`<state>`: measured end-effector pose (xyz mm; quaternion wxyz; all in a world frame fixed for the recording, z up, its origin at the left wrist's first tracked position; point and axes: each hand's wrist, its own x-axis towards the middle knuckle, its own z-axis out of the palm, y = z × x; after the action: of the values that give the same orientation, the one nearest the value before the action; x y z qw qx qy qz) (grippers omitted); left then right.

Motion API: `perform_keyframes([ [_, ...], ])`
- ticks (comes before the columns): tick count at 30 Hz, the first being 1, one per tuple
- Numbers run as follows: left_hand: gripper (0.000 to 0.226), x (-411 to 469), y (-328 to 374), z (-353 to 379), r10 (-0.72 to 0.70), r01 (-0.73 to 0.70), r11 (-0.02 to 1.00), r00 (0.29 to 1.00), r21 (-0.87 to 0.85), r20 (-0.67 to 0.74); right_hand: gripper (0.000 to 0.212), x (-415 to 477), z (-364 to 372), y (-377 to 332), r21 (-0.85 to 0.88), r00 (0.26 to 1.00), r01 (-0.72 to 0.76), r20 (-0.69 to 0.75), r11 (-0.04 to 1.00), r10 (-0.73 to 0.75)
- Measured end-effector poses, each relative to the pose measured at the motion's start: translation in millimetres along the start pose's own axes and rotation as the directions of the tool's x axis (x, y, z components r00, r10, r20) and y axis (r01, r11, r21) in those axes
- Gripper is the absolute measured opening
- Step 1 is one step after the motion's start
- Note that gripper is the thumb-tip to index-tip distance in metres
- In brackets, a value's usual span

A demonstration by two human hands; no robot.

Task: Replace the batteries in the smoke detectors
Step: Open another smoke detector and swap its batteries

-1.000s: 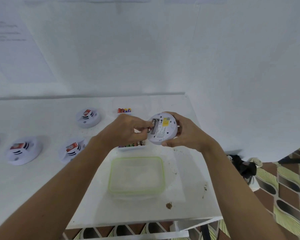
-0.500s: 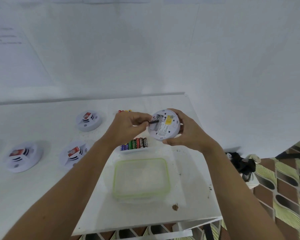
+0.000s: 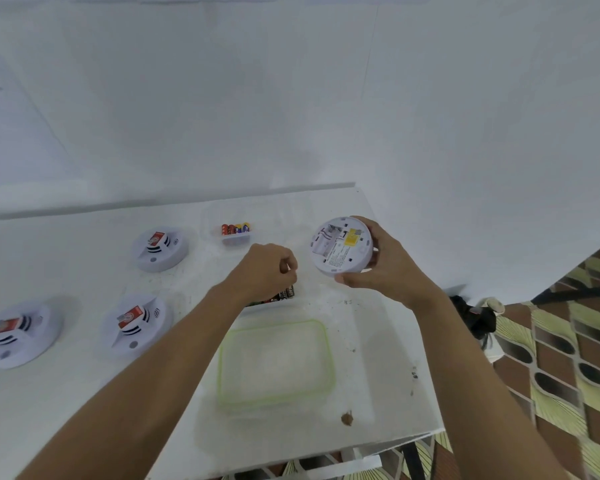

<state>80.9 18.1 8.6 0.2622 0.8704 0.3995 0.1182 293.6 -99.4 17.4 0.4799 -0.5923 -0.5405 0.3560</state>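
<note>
L→R | 3 detectors [image 3: 134, 325] face-up on table [image 3: 66, 258], look untouched | my L hand [image 3: 265, 271] curled above battery tray [image 3: 286, 292], contents can't tell | my R hand [image 3: 385, 268] grips 4th detector [image 3: 340, 245], bay open, looks empty | est: 1 mid-swap, new cells not in, 3 left.

Stained white table [image 3: 84, 403] under my head camera.
Smoke detector [image 3: 18, 336] at 9 o'clock, second detector [image 3: 134, 323] inward of it, third detector [image 3: 160, 249] at 11; battery tray [image 3: 236, 240] at 12, second tray [image 3: 272, 304] mid-table, green-rimmed container [image 3: 274, 362] at 4, brown crumb [image 3: 346, 418] at 5.
</note>
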Motion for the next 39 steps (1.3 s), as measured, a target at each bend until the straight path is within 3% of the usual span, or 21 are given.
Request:
perform_keyframes([
  [5,0.018,9.8,-4.0,2.2,-0.002,-0.001,0.995,0.999,0.103,0.032,0.086,2.4,5.7,-3.4,-0.001,1.0,0.0,0.013,1.0,0.001],
  [10,0.033,7.3,-7.8,9.1,-0.017,0.007,0.997,0.993,0.08,0.12,0.088,5.7,11.5,-4.7,-0.006,1.0,-0.002,0.023,1.0,0.002],
  [17,0.044,11.2,-16.8,9.5,0.01,-0.014,0.999,0.996,0.038,0.094,0.085,9.1,19.8,-5.9,-0.013,0.999,-0.004,0.035,1.0,0.004],
  [23,0.037,9.4,-14.6,-0.3,0.011,-0.012,1.0,0.996,0.003,0.083,0.086,17.7,28.2,-4.8,-0.012,1.0,0.003,0.031,1.0,-0.002],
  [29,0.003,13.9,-22.8,-44.3,-0.001,-0.002,0.997,1.0,-0.078,-0.03,0.088,31.1,33.5,-2.2,0.051,0.999,0.009,-0.051,0.999,-0.007],
  [34,0.006,40.5,-36.3,-69.1,-0.048,0.03,0.995,0.979,-0.095,-0.197,0.089,46.8,47.4,4.7,0.136,0.98,0.039,-0.2,0.99,-0.011],
  [39,0.017,79.4,-56.9,-72.4,-0.122,0.127,0.992,0.974,0.012,-0.19,0.091,61.3,63.4,5.6,0.182,0.956,0.049,-0.294,0.982,0.007],
])
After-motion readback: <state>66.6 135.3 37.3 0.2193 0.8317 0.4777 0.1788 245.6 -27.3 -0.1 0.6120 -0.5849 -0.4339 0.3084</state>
